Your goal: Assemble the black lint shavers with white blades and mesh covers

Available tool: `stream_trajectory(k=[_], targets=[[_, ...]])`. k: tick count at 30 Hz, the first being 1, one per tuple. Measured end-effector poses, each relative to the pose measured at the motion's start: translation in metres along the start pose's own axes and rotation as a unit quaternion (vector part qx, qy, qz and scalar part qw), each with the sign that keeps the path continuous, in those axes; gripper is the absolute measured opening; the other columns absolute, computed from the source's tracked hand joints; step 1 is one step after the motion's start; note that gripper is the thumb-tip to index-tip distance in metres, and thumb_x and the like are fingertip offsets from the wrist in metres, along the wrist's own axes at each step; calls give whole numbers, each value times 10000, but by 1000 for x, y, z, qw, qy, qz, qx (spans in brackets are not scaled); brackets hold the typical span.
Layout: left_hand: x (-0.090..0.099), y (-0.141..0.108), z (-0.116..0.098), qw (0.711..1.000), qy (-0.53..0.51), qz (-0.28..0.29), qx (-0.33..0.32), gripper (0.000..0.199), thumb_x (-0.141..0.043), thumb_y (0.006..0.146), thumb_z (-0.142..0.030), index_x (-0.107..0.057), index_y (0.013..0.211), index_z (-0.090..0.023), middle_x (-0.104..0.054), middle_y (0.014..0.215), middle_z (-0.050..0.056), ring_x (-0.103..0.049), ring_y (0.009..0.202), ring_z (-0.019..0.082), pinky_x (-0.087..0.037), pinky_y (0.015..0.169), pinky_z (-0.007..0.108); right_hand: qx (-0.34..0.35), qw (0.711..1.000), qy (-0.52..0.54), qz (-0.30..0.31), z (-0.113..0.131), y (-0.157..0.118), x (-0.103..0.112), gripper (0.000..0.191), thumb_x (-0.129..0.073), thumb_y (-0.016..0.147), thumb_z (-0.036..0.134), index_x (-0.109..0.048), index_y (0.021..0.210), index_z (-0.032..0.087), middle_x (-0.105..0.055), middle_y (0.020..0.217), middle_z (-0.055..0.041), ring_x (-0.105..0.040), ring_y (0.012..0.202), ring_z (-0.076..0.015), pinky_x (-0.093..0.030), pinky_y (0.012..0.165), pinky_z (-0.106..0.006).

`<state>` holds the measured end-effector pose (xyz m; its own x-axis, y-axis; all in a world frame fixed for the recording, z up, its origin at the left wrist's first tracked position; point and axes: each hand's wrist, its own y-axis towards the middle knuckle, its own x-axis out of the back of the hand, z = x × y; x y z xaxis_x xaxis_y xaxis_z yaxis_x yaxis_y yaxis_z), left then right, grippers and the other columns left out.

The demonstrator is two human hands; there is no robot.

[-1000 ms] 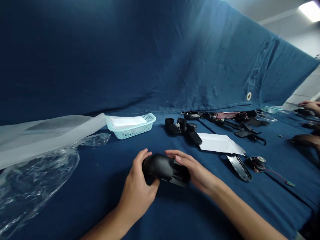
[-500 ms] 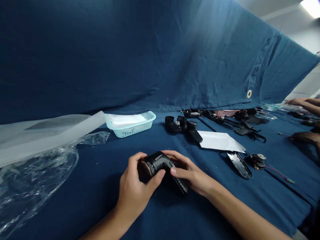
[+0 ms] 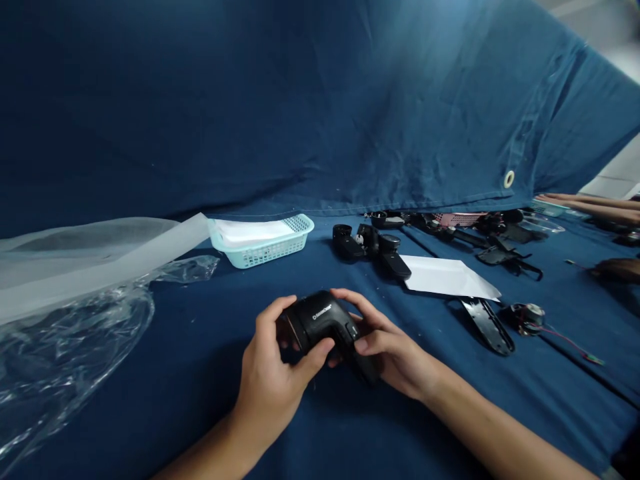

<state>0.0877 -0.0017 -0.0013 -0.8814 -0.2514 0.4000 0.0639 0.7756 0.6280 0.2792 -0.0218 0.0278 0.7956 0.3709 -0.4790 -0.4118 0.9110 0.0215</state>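
A black, L-shaped handheld device (image 3: 325,320) with pale lettering on top is held between both hands above the blue cloth. Its round head end lies in my left hand (image 3: 275,363), the thumb underneath and the fingers curled around the far side. My right hand (image 3: 387,347) grips the handle part, with the thumb pressed near a small button and the fingers wrapped behind. The fingertips behind the device are partly hidden, and so is the face of the round head. I cannot tell the device's exact kind.
A light blue basket (image 3: 273,250) with white sheets stands behind. Clear plastic (image 3: 100,353) lies left. Black housings (image 3: 373,245), white paper (image 3: 447,277), a black shell (image 3: 487,327) and a wired motor (image 3: 530,319) lie right. Another person's arm (image 3: 600,205) reaches in at far right.
The device has turned a little in my hands, so its lettering faces me more. Both hands keep their grip. My view has shifted slightly; the other person's hand at far right has moved.
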Motion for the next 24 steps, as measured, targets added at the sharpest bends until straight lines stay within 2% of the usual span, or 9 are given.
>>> stream_trajectory(k=[4, 8, 11, 18, 24], targets=[[-1, 0, 0, 1000, -10, -8, -21, 579, -696, 816, -489, -453, 1272, -227, -616, 1100, 73, -659, 785, 147, -583, 644, 241, 13, 999, -36, -23, 1, 0, 0, 633, -572, 673, 112, -566, 1266, 336, -636, 1094, 5, -556, 958, -201, -394, 833, -323], [-2, -1, -3, 999, -22, 0, -42, 570, -699, 823, -470, -448, 1280, -238, -591, 1118, 65, -649, 833, 150, -575, 662, 232, 31, 996, -70, -53, 0, -1, 1, 580, -568, 671, 144, -598, 1226, 307, -636, 1065, -6, -522, 1024, -241, -348, 857, -353], [-1, -2, -4, 999, -22, 5, -46, 566, -701, 828, -452, -442, 1288, -247, -583, 1133, 61, -643, 846, 148, -571, 673, 229, 35, 995, -72, -58, 0, -1, 1, 563, -563, 673, 136, -608, 1208, 305, -634, 1051, -3, -517, 1025, -241, -335, 865, -360], [0, 0, -3, 999, -12, 4, -48, 550, -666, 848, -481, -443, 1291, -243, -585, 1128, 64, -624, 720, 119, -576, 632, 233, 37, 995, -67, -63, 2, 1, 0, 544, -555, 666, 138, -635, 1183, 287, -653, 1067, -2, -514, 985, -212, -322, 851, -334], [0, -1, -2, 998, -3, 7, -63, 553, -639, 861, -500, -432, 1300, -235, -594, 1140, 81, -639, 736, 135, -588, 640, 252, 25, 995, -43, -85, 5, 0, -2, 520, -571, 633, 135, -663, 1125, 280, -652, 1037, 3, -507, 949, -197, -323, 808, -310]])
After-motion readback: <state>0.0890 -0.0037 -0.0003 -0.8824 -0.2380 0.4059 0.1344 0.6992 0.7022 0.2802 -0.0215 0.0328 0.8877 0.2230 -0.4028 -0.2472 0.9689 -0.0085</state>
